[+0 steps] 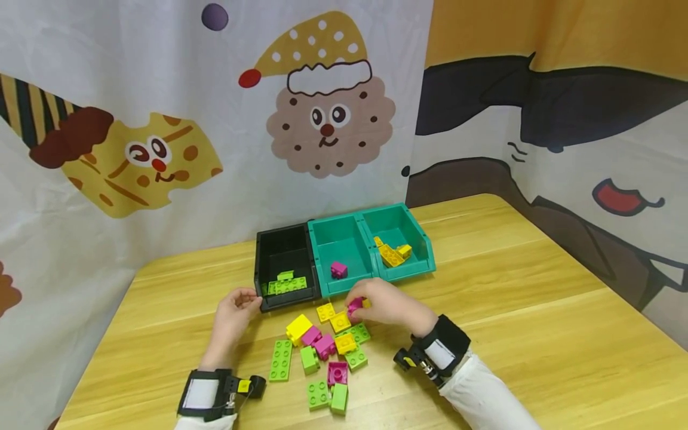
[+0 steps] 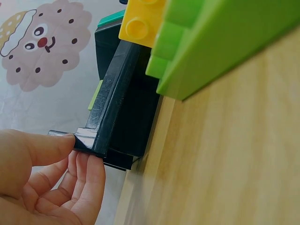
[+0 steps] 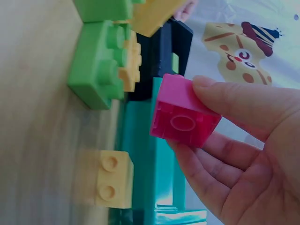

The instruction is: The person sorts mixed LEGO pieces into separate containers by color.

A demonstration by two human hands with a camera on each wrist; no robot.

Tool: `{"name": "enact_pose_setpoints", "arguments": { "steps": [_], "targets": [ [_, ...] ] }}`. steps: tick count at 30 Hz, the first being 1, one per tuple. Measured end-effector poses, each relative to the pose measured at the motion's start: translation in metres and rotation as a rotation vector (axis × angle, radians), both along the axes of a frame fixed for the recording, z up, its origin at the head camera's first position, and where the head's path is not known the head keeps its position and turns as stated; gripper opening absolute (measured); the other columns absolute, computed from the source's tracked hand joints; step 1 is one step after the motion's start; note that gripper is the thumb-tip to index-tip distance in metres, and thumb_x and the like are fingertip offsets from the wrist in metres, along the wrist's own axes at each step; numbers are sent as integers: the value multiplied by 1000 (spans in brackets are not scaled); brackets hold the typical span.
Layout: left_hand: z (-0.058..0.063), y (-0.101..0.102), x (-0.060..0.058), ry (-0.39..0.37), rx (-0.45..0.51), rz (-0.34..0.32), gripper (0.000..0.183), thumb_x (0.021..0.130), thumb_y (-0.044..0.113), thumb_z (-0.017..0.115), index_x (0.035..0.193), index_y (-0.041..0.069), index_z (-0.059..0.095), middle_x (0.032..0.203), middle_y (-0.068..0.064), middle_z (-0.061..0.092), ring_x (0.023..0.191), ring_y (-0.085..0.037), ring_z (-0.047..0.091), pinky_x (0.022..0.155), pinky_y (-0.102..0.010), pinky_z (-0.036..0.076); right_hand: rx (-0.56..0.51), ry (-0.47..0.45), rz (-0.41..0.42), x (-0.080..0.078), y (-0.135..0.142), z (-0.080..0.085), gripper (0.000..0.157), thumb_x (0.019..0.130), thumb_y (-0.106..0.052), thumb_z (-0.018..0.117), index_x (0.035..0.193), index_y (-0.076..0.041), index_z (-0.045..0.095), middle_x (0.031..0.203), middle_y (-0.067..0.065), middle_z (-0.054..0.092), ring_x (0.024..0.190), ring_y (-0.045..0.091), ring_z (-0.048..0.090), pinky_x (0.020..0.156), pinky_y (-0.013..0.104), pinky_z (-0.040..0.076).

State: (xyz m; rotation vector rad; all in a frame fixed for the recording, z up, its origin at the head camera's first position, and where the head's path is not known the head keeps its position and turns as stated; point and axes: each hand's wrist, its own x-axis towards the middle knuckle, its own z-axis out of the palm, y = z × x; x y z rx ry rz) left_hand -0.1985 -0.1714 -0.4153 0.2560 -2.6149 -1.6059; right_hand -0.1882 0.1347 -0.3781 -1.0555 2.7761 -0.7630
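Between thumb and fingers, my right hand point(image 1: 389, 303) pinches a magenta toy brick point(image 3: 183, 112), its hollow underside showing in the right wrist view. It is held just in front of the teal bin's near edge, over the loose bricks. My left hand point(image 1: 235, 313) grips the front left corner of the black bin point(image 2: 110, 101), thumb on top and fingers beneath. Green bricks point(image 1: 287, 285) lie in that black bin. One magenta brick point(image 1: 339, 270) sits in the middle teal bin point(image 1: 344, 237), and several yellow bricks point(image 1: 391, 255) are in the right teal bin point(image 1: 395, 226).
Loose green, yellow and magenta bricks lie in front of the bins, among them a long green brick point(image 1: 280, 361), a yellow brick point(image 1: 298, 328) and a magenta brick point(image 1: 337, 373). The wooden table point(image 1: 484, 251) meets a printed curtain point(image 1: 226, 197) behind the bins.
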Motion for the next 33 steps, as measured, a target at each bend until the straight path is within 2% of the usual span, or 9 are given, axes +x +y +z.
{"name": "enact_pose_setpoints", "arguments": {
  "steps": [13, 18, 22, 27, 33],
  "targets": [
    [0, 1, 0, 7, 22, -3, 20, 91, 6, 58, 109, -3, 57, 104, -18, 60, 82, -14, 53, 65, -18, 46, -87, 21, -11, -2, 5, 9, 15, 87, -17, 68, 99, -9, 71, 95, -2, 67, 91, 14, 58, 83, 35, 52],
    [0, 0, 1, 23, 30, 13, 18, 91, 6, 59, 106, -2, 58, 101, -17, 60, 82, -17, 54, 65, -19, 46, -110, 59, -19, -8, 2, 14, 16, 87, -17, 68, 100, -8, 71, 97, 1, 67, 89, 15, 58, 80, 35, 53],
    [0, 2, 2, 57, 33, 27, 15, 89, 4, 61, 103, -3, 59, 95, -16, 61, 79, -18, 54, 63, -20, 45, -129, 80, -87, -13, 2, 22, 18, 87, -16, 68, 102, -6, 70, 100, 4, 67, 93, 19, 60, 82, 38, 53],
    [-1, 1, 0, 22, 15, 15, 18, 91, 6, 59, 107, -2, 58, 101, -17, 60, 82, -17, 53, 65, -19, 45, -139, 125, -180, -27, 1, 32, 19, 87, -15, 68, 104, -5, 70, 103, 7, 68, 94, 22, 60, 83, 39, 52],
    [0, 0, 0, 2, 17, 13, 19, 92, 7, 59, 109, -2, 57, 103, -16, 60, 82, -15, 51, 64, -19, 45, -59, 199, -262, -48, -7, 31, 17, 87, -13, 68, 103, -5, 69, 102, 9, 67, 91, 21, 59, 81, 34, 52]
  ]
}}
